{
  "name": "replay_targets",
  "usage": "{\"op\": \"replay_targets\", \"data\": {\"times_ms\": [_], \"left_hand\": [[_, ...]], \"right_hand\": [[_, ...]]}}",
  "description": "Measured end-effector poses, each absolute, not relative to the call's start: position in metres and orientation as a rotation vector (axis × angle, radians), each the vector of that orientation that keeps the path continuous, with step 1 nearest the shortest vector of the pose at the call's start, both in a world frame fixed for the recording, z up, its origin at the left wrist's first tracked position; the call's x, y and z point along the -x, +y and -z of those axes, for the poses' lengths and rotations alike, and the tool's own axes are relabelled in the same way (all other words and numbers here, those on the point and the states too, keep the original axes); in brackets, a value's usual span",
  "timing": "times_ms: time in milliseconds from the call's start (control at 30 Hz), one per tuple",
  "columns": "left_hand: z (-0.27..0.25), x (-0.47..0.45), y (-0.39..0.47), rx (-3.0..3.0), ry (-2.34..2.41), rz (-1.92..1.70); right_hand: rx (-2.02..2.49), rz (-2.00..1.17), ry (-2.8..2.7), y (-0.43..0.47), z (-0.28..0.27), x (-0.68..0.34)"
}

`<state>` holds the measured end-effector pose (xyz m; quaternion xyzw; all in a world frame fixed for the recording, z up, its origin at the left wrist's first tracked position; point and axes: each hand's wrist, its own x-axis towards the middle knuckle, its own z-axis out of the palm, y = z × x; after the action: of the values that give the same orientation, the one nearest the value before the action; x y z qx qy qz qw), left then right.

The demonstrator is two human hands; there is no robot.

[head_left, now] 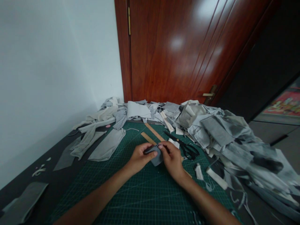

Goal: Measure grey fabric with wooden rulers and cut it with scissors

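A small piece of dark grey fabric (156, 158) is pinched between both hands above the green cutting mat (131, 193). My left hand (140, 156) is closed on its left side, thumb on top. From the right, my right hand (172, 156) grips the upper right edge with thumb and fingers. The fabric looks folded at the top, and its lower corner hangs free. Just beyond the hands lie two wooden rulers, one of them a short ruler (148, 138). Black scissors (187, 149) rest right of my right hand, partly over a white scrap.
A large heap of grey and white fabric scraps (217, 131) lines the right and back of the table. Cloth strips (107, 145) lie at the left, and a folded grey piece (25, 200) at the near left. Behind stand a wooden door (164, 62) and a white wall (47, 78).
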<state>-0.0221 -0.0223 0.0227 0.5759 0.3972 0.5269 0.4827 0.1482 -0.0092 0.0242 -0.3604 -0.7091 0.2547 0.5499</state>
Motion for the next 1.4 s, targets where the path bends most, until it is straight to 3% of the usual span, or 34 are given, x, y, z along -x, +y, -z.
{"op": "replay_targets", "data": {"times_ms": [433,667,1000,1400], "left_hand": [[-0.019,0.019,-0.025,-1.658,1.144,-1.171],[-0.018,0.024,-0.023,-1.534,0.968,-1.039],[-0.017,0.021,-0.026,-1.118,0.934,-1.184],[-0.018,0.018,-0.026,-1.043,0.885,-1.244]], "right_hand": [[0.748,-0.405,-2.055,-0.008,-0.019,-0.152],[0.679,-0.556,-2.033,-0.002,-0.027,-0.155],[0.839,-1.082,-1.395,0.000,-0.017,-0.141],[0.869,-1.072,-1.386,0.003,-0.015,-0.142]]}}
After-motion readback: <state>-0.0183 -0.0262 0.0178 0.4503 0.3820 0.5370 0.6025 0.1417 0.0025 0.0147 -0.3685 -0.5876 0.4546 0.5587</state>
